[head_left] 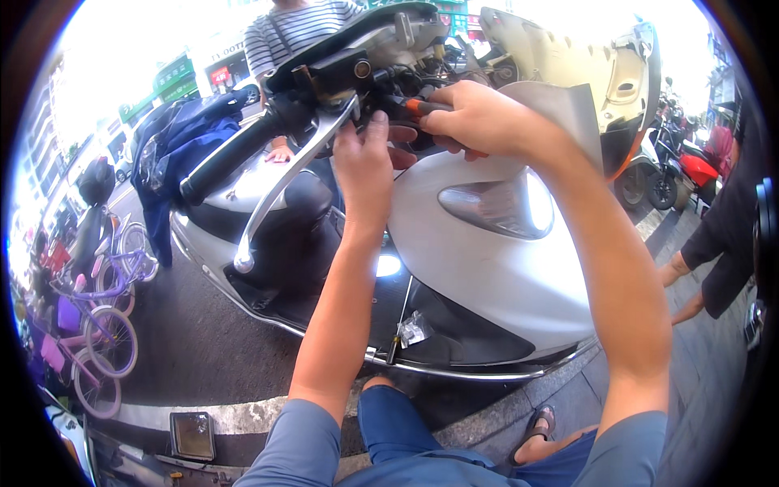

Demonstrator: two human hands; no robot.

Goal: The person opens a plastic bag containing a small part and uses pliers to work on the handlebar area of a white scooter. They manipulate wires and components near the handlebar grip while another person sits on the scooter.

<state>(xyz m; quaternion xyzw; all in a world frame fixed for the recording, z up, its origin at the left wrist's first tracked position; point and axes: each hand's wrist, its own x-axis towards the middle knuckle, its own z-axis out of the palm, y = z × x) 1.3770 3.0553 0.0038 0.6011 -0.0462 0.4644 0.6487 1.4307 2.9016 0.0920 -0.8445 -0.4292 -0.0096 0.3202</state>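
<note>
A silver scooter stands before me with its handlebar cover opened up and cables bared. My right hand is closed around pliers with orange-and-black handles, their dark head reaching in among the cables. Close by, my left hand has its fingers bent at the inner end of the silver brake lever. What those fingertips grip is hidden in shadow. The black handlebar grip points to the left. Below my hands lies the silver front panel with its clear lamp.
On the footboard lie a screwdriver and a small clear plastic bag. A cream panel rises at the far right. Someone in a striped shirt stands beyond; another person's dark shorts show at right. Bicycles stand left.
</note>
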